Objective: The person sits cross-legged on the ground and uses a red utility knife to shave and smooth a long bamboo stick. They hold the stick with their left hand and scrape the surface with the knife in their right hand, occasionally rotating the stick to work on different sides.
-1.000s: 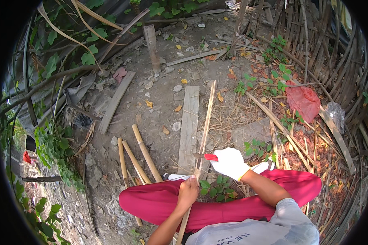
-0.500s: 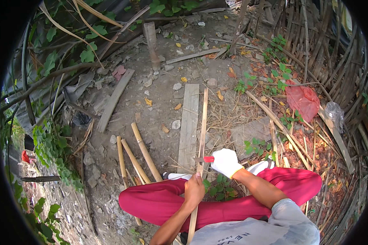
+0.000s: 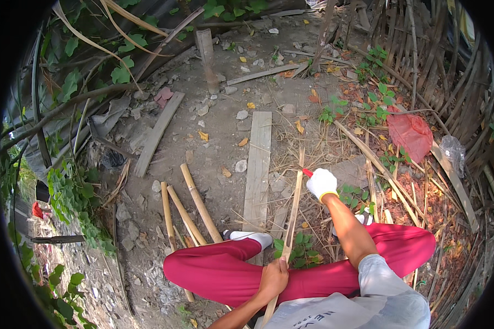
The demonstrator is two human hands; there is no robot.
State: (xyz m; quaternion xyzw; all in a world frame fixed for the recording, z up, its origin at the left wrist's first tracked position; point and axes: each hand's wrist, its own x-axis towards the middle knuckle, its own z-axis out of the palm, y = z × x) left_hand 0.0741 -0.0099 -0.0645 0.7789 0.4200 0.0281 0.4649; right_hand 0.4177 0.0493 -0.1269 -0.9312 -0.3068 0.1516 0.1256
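Note:
My bare left hand (image 3: pixel 273 281) is wrapped round a long pale bamboo strip (image 3: pixel 291 225) above my lap. The strip slants away from me, and its near end runs back beside my shirt. My right hand (image 3: pixel 322 183), in a white knit glove, is closed on a red-handled knife (image 3: pixel 308 172). Its blade is at the strip, close to the far end; most of the blade is too small to make out. Both of my forearms are stretched forward, the right one farther out.
A flat grey plank (image 3: pixel 257 164) lies ahead on the dirt. Several bamboo poles (image 3: pixel 197 197) lean by my left knee. A red plastic bag (image 3: pixel 409 134) rests at the right among dry leaves and split lengths. A short wooden post (image 3: pixel 207 61) stands at the back.
My right hand and the knife have moved away from me along the strip. My left hand has come nearer my lap and slightly right, and the strip's far end has swung right.

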